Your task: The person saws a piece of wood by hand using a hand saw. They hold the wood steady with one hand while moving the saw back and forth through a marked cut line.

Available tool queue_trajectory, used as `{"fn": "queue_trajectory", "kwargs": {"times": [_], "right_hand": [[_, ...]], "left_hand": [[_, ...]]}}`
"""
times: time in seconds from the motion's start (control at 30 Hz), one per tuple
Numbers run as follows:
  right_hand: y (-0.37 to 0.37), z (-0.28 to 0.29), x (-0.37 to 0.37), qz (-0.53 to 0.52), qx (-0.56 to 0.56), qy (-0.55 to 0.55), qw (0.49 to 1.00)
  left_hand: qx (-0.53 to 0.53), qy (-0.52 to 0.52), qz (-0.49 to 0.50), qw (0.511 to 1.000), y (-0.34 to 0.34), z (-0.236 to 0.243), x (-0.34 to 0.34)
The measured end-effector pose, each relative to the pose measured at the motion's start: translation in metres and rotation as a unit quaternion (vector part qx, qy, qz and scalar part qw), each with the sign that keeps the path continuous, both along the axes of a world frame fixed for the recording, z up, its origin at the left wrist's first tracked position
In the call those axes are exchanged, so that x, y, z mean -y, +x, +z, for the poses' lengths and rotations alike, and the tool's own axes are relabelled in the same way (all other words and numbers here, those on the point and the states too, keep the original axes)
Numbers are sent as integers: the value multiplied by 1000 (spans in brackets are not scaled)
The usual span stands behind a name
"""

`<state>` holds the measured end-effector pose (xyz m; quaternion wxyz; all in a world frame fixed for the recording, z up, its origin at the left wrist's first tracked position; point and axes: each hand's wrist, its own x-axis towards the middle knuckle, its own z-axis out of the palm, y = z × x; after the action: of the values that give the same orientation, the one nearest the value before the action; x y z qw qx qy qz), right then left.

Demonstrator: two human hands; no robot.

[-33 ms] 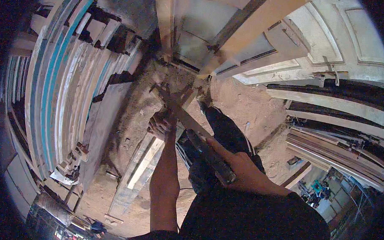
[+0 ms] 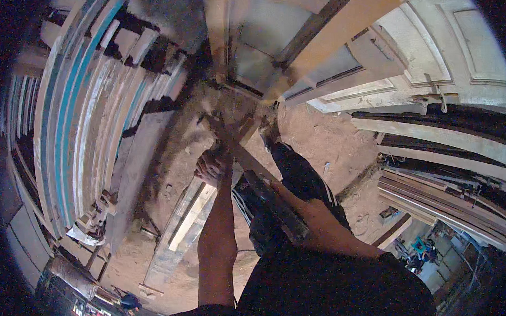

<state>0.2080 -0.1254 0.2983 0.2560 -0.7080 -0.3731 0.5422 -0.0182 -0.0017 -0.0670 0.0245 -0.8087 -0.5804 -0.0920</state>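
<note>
My left hand (image 2: pixel 211 168) is closed round a piece of wood, with a pale board (image 2: pixel 185 221) lying on the ground beneath it. My right hand (image 2: pixel 305 212) grips a long, dark bar-like object (image 2: pixel 274 204) whose exact kind I cannot make out. A narrow wooden strip (image 2: pixel 236 150) runs diagonally from there past my left hand and crosses a shorter wood piece (image 2: pixel 246 127). My dark-clothed leg (image 2: pixel 298 173) shows behind them; the fingertips of my right hand are mostly hidden.
Stacked boards, some turquoise-edged (image 2: pixel 80 91), stand at left. Panelled doors and frames (image 2: pixel 427 46) lean at top and upper right, above stacked planks (image 2: pixel 438 201) at right. The ground (image 2: pixel 324 127) is sandy. Assorted items (image 2: pixel 418 252) lie at lower right.
</note>
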Motion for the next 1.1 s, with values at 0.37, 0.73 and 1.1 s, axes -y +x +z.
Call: {"fn": "queue_trajectory", "kwargs": {"times": [0.37,0.73,1.1], "right_hand": [[8,-7,0,7,30,-50,998],[-3,-16,-12,6,23,21,999],[5,-10,-10,-51,-8,-96,994]], "left_hand": [[38,-179,55,982,57,60,1],[-47,-82,61,994,7,31,-11],[21,-405,117,907,63,80,-18]]}}
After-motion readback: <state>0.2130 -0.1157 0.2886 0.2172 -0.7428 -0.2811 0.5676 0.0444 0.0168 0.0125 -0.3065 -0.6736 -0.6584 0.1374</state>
